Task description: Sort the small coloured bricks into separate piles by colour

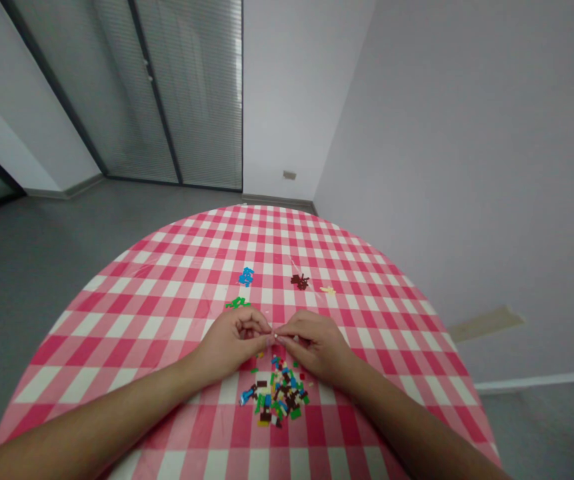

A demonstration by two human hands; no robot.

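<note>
My left hand (234,340) and my right hand (317,343) meet over the middle of the table, fingertips pinched together. Between them shows a tiny whitish piece (275,335), too small to name for sure. Just below the hands lies a mixed pile of small toy bricks (281,393) in brown, green, blue, white, yellow and red. A group of green pieces (238,303) sits right behind my left hand, partly close to its knuckles. Farther back are a blue group (247,277), a dark brown group (299,281) and a few cream pieces (328,290).
A red and white checked cloth (141,327) covers the round table. Beyond its far edge stand a glass partition with blinds (197,93) and a pale wall (467,167) on the right. Grey floor (67,247) shows at the left.
</note>
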